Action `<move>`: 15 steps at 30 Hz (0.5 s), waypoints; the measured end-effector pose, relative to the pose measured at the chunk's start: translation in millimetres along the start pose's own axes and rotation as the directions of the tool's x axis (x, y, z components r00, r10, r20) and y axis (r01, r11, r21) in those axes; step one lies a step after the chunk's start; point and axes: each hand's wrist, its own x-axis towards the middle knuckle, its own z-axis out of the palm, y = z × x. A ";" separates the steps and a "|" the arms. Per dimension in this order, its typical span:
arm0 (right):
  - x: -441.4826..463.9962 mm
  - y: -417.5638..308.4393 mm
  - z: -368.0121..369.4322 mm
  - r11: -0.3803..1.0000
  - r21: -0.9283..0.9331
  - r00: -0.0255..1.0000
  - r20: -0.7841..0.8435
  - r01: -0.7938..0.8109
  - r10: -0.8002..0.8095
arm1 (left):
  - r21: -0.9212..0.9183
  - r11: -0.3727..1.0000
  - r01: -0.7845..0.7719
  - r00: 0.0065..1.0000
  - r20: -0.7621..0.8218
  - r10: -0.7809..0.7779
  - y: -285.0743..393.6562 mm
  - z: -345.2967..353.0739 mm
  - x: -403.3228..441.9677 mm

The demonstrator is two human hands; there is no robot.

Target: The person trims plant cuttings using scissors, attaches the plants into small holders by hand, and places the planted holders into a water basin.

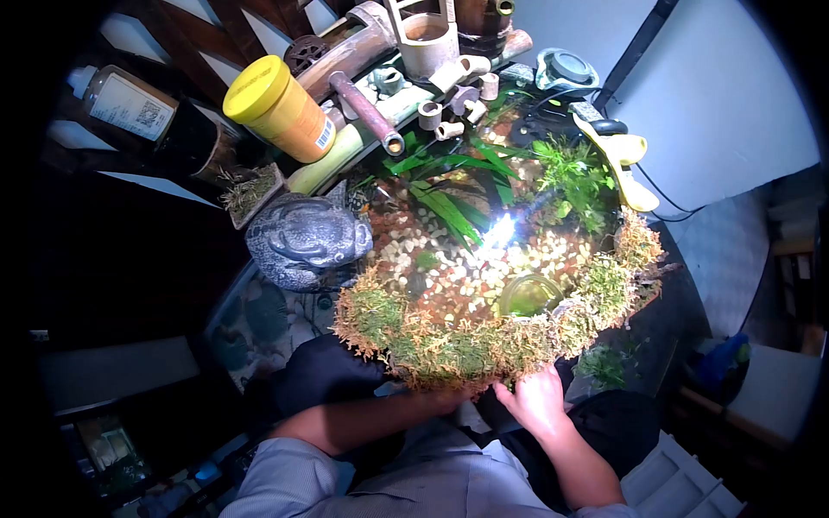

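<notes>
A round pond basin holds water over pale pebbles, and a band of green and brown moss covers its front rim. My right hand is at the underside of this moss, right of the middle. Its thumb is stretched out to the left, away from the other fingers, whose tips go out of sight at the moss edge. Left of it, my left hand reaches in below the moss, in shadow; its fingers are hidden. A round clear dish lies in the water behind the moss.
A dark stone toad figure sits at the basin's left. Behind are a yellow-lidded orange tub, bamboo pipes, a labelled bottle and green water plants. A yellow object hangs on the right rim.
</notes>
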 end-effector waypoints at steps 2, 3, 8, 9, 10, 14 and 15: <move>-0.3 0.1 1.0 1.000 -0.026 1.000 0.017 -0.010 0.010 | 0.109 0.963 -0.246 0.964 -0.079 0.255 31.6 6.6 -21.0; 0.2 0.0 1.2 1.000 -0.022 1.000 0.017 -0.008 0.009 | 0.020 0.976 -0.215 0.964 -0.156 0.215 20.9 7.7 -14.8; -0.8 2.2 4.1 1.000 0.011 1.000 -0.002 0.010 -0.010 | -0.344 0.939 0.014 0.980 -0.180 -0.081 8.2 9.8 -1.5; -0.4 1.6 3.5 1.000 0.015 1.000 -0.004 0.011 -0.011 | -0.336 0.940 0.061 0.985 -0.132 -0.112 19.2 10.9 -2.8; -0.5 0.6 1.5 1.000 0.009 1.000 0.005 0.004 -0.004 | -0.325 0.939 0.108 0.986 -0.085 -0.143 29.9 12.7 -5.4; -0.9 0.6 -3.0 1.000 0.012 0.998 0.053 -0.017 0.016 | -0.494 0.870 -0.008 0.994 -0.101 -0.049 34.5 16.9 -6.1; -0.5 1.0 -3.5 1.000 0.013 0.999 0.051 -0.017 0.016 | -0.501 0.864 -0.060 0.993 -0.117 0.001 35.9 17.0 -5.7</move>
